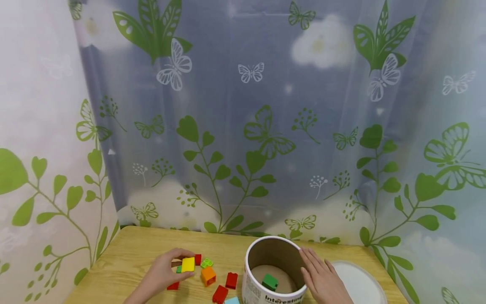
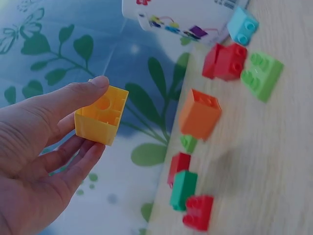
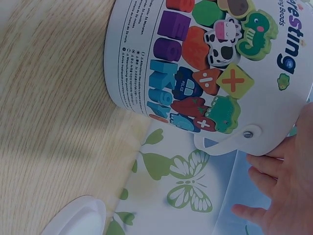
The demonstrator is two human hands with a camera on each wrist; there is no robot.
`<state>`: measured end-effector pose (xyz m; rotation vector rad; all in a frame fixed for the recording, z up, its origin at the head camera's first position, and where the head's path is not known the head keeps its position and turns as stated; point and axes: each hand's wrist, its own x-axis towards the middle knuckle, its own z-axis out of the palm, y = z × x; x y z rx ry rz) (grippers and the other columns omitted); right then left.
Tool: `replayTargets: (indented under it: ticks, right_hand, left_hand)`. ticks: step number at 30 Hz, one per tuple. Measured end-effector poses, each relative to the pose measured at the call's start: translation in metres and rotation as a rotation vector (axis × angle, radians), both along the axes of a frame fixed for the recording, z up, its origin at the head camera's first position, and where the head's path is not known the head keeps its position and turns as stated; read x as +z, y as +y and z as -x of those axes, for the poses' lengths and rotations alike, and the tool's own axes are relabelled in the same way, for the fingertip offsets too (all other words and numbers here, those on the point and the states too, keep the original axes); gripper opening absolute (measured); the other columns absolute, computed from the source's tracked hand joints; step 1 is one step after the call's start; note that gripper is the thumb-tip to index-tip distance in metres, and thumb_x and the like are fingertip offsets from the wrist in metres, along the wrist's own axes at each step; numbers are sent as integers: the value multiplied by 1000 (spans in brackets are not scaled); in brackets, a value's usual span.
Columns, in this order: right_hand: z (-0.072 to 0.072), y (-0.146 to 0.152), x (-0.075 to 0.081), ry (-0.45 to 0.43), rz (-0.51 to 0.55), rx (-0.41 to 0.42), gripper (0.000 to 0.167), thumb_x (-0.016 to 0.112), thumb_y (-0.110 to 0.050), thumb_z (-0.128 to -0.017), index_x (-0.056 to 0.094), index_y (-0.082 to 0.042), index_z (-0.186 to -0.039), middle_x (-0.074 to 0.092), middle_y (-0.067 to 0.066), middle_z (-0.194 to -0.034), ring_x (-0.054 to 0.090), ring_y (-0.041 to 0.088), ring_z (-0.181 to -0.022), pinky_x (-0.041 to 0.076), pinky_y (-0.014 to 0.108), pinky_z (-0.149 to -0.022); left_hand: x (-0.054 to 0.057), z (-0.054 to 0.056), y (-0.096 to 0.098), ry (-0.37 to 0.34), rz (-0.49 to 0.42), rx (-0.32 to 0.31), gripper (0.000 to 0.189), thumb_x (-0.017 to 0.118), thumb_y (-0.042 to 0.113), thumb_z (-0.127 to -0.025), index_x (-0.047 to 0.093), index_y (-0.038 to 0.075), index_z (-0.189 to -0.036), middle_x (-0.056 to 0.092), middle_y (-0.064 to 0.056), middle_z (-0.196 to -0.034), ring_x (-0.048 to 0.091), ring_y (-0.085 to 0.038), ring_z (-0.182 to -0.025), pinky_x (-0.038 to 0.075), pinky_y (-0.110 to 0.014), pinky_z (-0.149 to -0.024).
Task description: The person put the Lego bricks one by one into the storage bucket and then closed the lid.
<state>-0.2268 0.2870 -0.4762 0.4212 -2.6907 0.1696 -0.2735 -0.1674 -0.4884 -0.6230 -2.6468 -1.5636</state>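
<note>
My left hand (image 1: 164,270) pinches a yellow building block (image 2: 101,115) between thumb and fingers, its hollow underside showing in the left wrist view. It is held above the table, over several loose blocks. To the right stands a round white bucket (image 1: 253,291) with printed pictures on its side. Inside it a dark green block (image 1: 270,282) lies on the bottom. My right hand (image 1: 324,276) rests with extended fingers against the bucket's right rim; in the right wrist view its fingertips touch the wall near the handle joint (image 3: 248,134).
Around the left hand lie an orange block (image 1: 208,276), red blocks (image 1: 231,280), a light green block (image 1: 206,263) and a light blue block (image 1: 232,300). A white lid (image 1: 360,283) lies right of the bucket. A patterned curtain (image 1: 235,126) hangs behind the wooden table (image 1: 136,240).
</note>
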Motion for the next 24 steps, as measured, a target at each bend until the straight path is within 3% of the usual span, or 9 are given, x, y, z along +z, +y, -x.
replayTargets:
  ticks: [6,17,24]
  right_hand:
    - [1,1,1,-4,-5,-4,46,56,-27,-103,56,-8,-145,56,6,-148,51,27,-136,45,57,-105]
    - [0,0,2,-31,-5,-9,47,58,-25,-102,55,-8,-146,54,6,-149,50,26,-138,44,58,-107]
    - [0,0,2,-21,-7,-5,46,58,-25,-102,55,-8,-145,55,6,-149,50,27,-138,44,57,-107]
  left_hand:
    - [14,2,18,43,-12,-38,41,86,20,-82,70,8,-118,68,-8,-114,66,-33,-104,60,-38,-87]
    - [28,16,63,152,-10,-72,40,86,22,-82,72,9,-117,69,-7,-117,66,-30,-105,59,-31,-88]
    - [40,22,99,179,-38,-103,40,87,20,-82,73,10,-117,71,-7,-118,65,-28,-104,59,-38,-90]
